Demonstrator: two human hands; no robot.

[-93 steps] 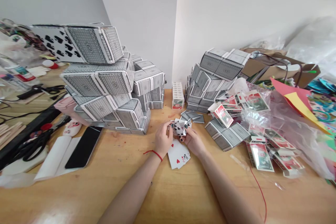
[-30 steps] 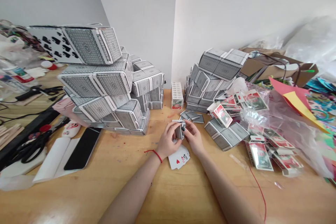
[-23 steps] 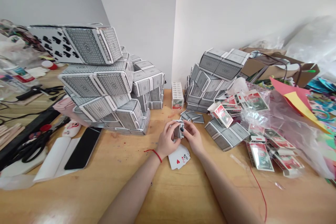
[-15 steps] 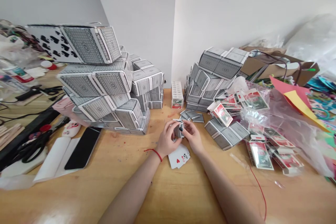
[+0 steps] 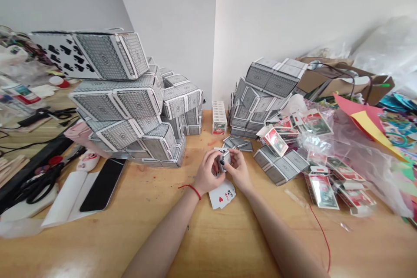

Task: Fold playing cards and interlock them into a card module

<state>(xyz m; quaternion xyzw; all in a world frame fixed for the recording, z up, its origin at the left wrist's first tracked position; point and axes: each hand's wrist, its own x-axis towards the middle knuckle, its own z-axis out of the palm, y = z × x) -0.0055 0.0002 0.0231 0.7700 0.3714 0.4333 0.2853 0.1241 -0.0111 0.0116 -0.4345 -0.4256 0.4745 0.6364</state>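
Note:
Between both hands, at the middle of the table, is a small piece of folded playing cards (image 5: pixel 224 160). My left hand (image 5: pixel 208 173) wraps its left side, fingers closed. From the right, my right hand (image 5: pixel 240 170) pinches the same piece, its thumb across the front. Part of the piece is hidden by the fingers. Just below the hands lie several loose face-up playing cards (image 5: pixel 221 195), one showing a red heart. Behind them, some grey-backed playing cards (image 5: pixel 237 143) lie spread on the table.
Stacked boxes of playing cards rise at left (image 5: pixel 140 104) and right (image 5: pixel 270 82). A row of card packs (image 5: pixel 219 118) stands between them. Opened card packets (image 5: pixel 322 191) and plastic wrap are at right. A phone (image 5: pixel 103 184) and black scissors (image 5: pixel 45 182) lie at left.
The fingers have shifted slightly on the card piece, which now shows more of its front face. The right thumb sits a little lower. The loose cards have stayed in place.

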